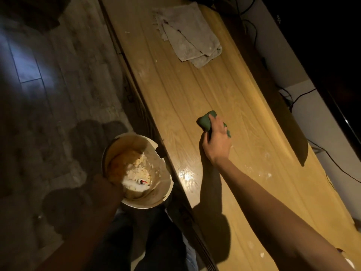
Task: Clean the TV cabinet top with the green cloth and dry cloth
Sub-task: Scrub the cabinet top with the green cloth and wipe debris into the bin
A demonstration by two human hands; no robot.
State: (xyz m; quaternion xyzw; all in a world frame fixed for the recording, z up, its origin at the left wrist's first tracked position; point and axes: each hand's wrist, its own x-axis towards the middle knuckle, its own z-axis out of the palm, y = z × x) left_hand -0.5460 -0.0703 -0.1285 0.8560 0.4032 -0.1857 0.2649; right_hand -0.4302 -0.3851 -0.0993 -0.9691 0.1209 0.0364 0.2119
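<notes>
Near left, left hand (pixel 105 184): in deep shadow at the rim of a round pale bucket (pixel 168 189); whether its fingers grip the rim cannot be told.
Bucket contents: crumbly pale debris and brownish residue on smooth curved walls.
Near centre, wet patch (pixel 186 173): glossy glare on the varnished wood, close to the front edge.
Middle, right hand (pixel 215 142): arm outstretched, fingers curled down over the green cloth (pixel 206 121), pressing it to the surface.
Green cloth: bunched into a compact wad, matt, dark green, resting on the cabinet top.
TV cabinet top (pixel 254 106): long yellow-brown plank with flowing wood grain, scattered white flecks.
Far centre, dry cloth (pixel 188 34): grey, rumpled, loosely folded flat, frayed corners, well apart from the green cloth.
Far right: dark cables (pixel 297 97) against a pale wall.
</notes>
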